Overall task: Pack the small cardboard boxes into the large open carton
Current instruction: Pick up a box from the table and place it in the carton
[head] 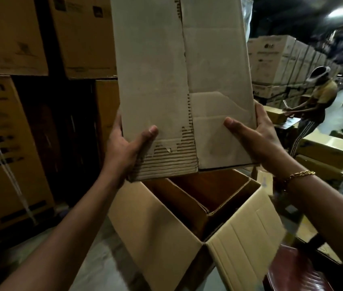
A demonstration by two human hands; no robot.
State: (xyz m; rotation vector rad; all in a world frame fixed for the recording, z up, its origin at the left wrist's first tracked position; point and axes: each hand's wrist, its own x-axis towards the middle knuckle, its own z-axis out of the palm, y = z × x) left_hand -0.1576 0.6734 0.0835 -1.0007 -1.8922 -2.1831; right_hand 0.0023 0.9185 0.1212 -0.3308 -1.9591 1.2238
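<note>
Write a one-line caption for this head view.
Both hands, left and right, hold a worn cardboard box above the large open carton in a warehouse.

Stacked printed cartons [9, 143] stand left, white cartons [271, 59] and another person [315, 106] right.

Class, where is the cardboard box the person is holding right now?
In the head view, the held box is centre frame, gripped between the left hand and right hand, directly above the open carton.

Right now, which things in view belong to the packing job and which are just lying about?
Job: held cardboard box, left hand, right hand, large open carton.
Lying about: stacked cartons, white cartons, another person, red chair.
</note>
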